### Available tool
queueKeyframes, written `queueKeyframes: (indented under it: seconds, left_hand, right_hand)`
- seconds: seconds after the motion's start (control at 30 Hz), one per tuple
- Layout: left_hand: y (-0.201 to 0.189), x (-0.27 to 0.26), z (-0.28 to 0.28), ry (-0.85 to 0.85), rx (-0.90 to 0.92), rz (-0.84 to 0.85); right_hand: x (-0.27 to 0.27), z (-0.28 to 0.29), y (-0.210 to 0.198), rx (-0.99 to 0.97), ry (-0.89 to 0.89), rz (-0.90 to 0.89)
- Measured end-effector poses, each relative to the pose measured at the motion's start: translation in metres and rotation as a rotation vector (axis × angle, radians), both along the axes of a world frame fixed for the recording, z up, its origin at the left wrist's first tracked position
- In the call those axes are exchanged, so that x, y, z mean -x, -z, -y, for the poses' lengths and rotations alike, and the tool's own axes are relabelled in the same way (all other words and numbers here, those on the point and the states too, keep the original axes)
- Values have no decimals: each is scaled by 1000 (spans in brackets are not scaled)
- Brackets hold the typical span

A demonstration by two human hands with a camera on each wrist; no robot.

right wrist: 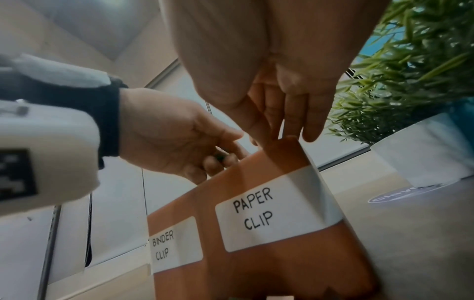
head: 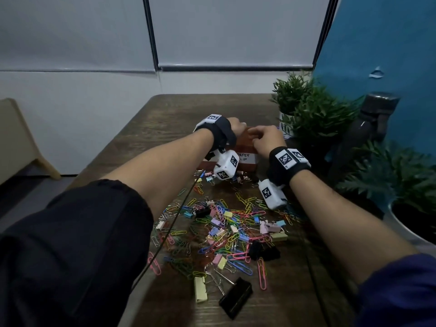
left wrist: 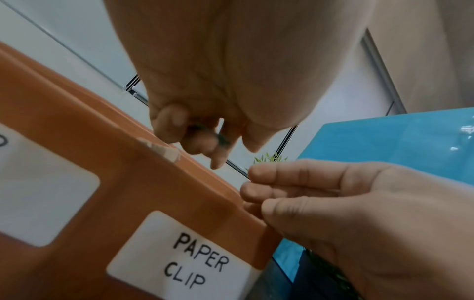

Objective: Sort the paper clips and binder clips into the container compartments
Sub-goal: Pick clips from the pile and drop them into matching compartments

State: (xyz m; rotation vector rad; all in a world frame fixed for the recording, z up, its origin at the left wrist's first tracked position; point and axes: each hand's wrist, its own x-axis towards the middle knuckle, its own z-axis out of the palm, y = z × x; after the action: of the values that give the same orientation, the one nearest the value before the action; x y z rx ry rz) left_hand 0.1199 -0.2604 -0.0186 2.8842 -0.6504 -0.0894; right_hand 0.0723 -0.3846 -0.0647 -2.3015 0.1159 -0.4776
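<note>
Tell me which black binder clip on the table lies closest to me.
The large black binder clip at the near end of the table, beside a yellow binder clip; the other black clips lie farther away, inside the pile.

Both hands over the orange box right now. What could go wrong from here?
1. The left hand grips something small and dark above the container rim; it's too blurred to identify, so it could drop into the wrong compartment.
2. The right hand has fingers at the container's corner by the PAPER CLIP label; pushing there might tip or shift it.
</note>
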Motion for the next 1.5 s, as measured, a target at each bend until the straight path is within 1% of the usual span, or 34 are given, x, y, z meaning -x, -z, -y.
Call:
queueKeyframes:
  seconds: [0.03,0.1,0.2,0.27,0.3,0.37,0.43,0.5,0.6,0.67,0.7,0.77,0.83,1.0,1.1,1.23,1.37,1.5]
  left_hand:
    - [0,3,2,38,-39,26]
    - [-2,13,4,112,-52,28]
    - [-13,27,-8,101,98,-23]
    - [-23,41,-25,91,125,45]
    - [-24,46,-35,89,125,104]
    - [-28,66,-61,94,177,177]
    - [-26,92,-94,104,191,170]
    - [-19,123,-130,133,111,149]
    - [-2,160,-182,125,-35,25]
    - [14,173,-212,80,-105,-55]
    - [22,175,-224,51,-126,-76]
    - [37,177,-241,-16,-147,-76]
    - [48,177,-249,-55,-144,-53]
    - [59,177,-250,11,-117,-90]
    - [61,176,-248,39,-74,-83]
    - [62,180,-245,59,-50,-98]
    - [54,177,-253,9,25,-170]
    - [47,171,-261,32,68,-206]
  right_hand:
    - [2,-1,-1,3,1,0]
    - [7,-1,-2,1,-7,1]
    - [20,-1,-8,16,-35,5]
    - [31,-3,-12,17,-69,10]
    - [39,-4,-13,18,-85,15]
    - [57,-12,-14,46,-132,20]
    - [79,-26,-16,122,-203,-3]
    - [104,-44,-19,210,-301,-52]
    - [137,-74,-21,325,-492,-201]
    - [153,-96,-20,476,-589,-294]
    - [158,-107,-17,569,-613,-311]
    - [161,-126,-13,714,-623,-300]
    - [155,-140,-10,760,-597,-315]
    - [128,-147,-6,832,-482,-461]
    - [120,-144,-3,834,-458,-495]
    - [118,-141,4,813,-445,-494]
    - [113,-135,1,730,-465,-491]
    - [107,-131,-8,641,-474,-487]
